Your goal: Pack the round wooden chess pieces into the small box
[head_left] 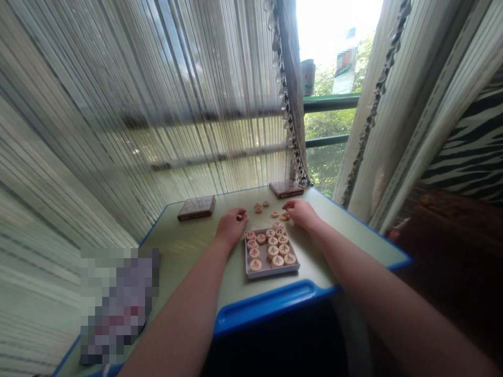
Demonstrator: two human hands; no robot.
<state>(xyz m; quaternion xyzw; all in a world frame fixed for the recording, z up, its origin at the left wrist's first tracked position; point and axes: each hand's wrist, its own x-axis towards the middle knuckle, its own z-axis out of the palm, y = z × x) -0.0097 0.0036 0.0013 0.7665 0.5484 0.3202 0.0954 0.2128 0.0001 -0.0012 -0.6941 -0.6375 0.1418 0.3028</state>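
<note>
Tray (273,273) at middle of bench (188,251), just behind front edge. Round pieces (272,250) in rows inside tray. Left hand (231,226) on bench at tray's far left corner; right hand (301,212) beyond tray's far right corner. Loose pieces (258,209) on bench between hands and further back, toward far edge. Flat box (196,207) near far left corner of bench; second flat box (286,188) at far right corner. Blurred object (118,303) at near left of bench, well apart from tray. Curtain (157,104) behind far edge and along left edge.
</note>
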